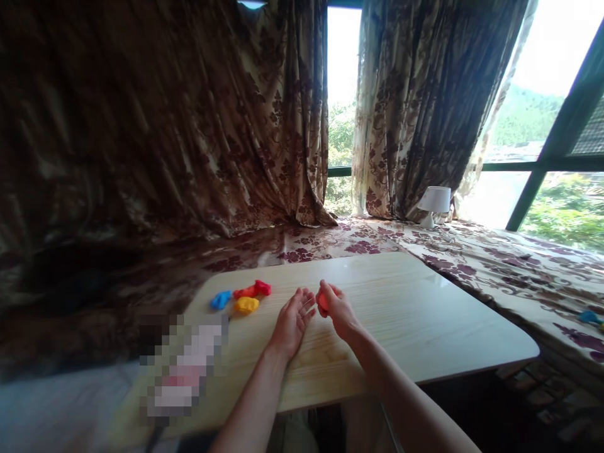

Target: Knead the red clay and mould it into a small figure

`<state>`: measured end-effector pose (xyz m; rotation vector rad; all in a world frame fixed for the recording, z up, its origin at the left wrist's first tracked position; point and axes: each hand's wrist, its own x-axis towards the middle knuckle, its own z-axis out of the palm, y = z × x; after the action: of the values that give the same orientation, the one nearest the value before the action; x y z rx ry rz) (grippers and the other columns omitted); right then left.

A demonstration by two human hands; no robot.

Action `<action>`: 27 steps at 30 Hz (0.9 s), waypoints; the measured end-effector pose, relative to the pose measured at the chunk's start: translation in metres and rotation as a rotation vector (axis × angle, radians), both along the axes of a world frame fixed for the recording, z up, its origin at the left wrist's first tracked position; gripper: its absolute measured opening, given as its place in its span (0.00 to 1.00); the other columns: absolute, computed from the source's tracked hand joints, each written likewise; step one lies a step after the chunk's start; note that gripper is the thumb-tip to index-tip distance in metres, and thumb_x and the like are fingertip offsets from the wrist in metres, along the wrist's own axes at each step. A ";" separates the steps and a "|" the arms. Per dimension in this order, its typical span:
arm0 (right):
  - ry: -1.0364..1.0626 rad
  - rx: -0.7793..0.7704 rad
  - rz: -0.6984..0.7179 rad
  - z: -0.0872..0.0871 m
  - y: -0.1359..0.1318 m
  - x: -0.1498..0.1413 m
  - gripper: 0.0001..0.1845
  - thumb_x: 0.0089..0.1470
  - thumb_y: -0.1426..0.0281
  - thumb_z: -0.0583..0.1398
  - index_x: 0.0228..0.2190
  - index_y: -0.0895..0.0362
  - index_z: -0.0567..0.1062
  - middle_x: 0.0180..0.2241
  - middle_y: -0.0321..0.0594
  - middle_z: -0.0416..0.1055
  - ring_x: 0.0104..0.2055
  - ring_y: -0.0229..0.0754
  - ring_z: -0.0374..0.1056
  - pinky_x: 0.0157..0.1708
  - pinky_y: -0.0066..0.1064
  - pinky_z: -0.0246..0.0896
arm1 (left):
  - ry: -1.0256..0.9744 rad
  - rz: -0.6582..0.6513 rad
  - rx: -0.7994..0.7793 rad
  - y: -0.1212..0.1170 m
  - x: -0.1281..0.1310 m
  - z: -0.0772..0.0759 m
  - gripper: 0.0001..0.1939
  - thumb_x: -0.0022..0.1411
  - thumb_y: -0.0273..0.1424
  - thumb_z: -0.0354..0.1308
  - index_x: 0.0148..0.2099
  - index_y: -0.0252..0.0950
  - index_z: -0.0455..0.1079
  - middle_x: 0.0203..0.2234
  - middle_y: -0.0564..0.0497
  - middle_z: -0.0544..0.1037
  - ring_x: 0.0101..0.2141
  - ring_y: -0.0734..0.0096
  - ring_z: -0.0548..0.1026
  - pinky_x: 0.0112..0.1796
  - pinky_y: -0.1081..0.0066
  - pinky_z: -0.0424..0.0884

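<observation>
Pinched in my right hand (338,309) is an orange-red lump (323,301) that looks like modelling clay; the fingers partly cover it. My left hand (291,321) is just to the left of it, open, palm turned up and inward, with its fingers apart and nothing in them. Both hands are over the middle of the pale wooden table (401,314). Left of my hands lie a yellow clay lump (246,305), a blue lump (220,300) and an elongated red piece (245,292) with a darker pinkish-red lump (263,287) at its right end.
A blurred-out patch (189,371) covers something at the table's left edge. Floral-covered seating (453,258) runs behind and to the right, bearing a white lamp (435,200) and a small blue item (589,318). Patterned curtains (283,126) hang by the windows.
</observation>
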<state>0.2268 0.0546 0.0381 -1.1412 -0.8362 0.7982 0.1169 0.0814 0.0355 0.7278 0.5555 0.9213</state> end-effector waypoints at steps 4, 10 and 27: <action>-0.492 0.115 -0.118 -0.006 -0.005 -0.014 0.19 0.55 0.57 0.51 0.23 0.55 0.71 0.23 0.36 0.69 0.29 0.39 0.66 0.32 0.31 0.62 | -0.133 -0.169 -0.090 -0.002 -0.002 0.000 0.18 0.64 0.40 0.48 0.42 0.30 0.70 0.37 0.42 0.77 0.37 0.68 0.76 0.38 0.71 0.72; -0.606 0.133 -0.169 -0.015 -0.003 -0.016 0.22 0.57 0.61 0.49 0.49 0.54 0.70 0.54 0.44 0.65 0.59 0.47 0.54 0.58 0.44 0.45 | -0.195 -0.227 -0.135 -0.003 -0.006 0.000 0.13 0.64 0.33 0.49 0.37 0.30 0.71 0.25 0.47 0.78 0.27 0.71 0.77 0.34 0.71 0.74; -0.305 0.101 -0.285 -0.020 -0.008 -0.006 0.19 0.55 0.59 0.50 0.35 0.57 0.75 0.35 0.43 0.75 0.41 0.46 0.68 0.45 0.38 0.59 | -0.172 -0.068 -0.205 -0.001 -0.013 0.009 0.08 0.61 0.31 0.51 0.39 0.31 0.66 0.26 0.47 0.75 0.20 0.76 0.72 0.18 0.78 0.69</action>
<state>0.2204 0.0462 0.0177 -1.2747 -0.9276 0.3469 0.1040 0.0801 0.0446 0.4751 0.4623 0.8409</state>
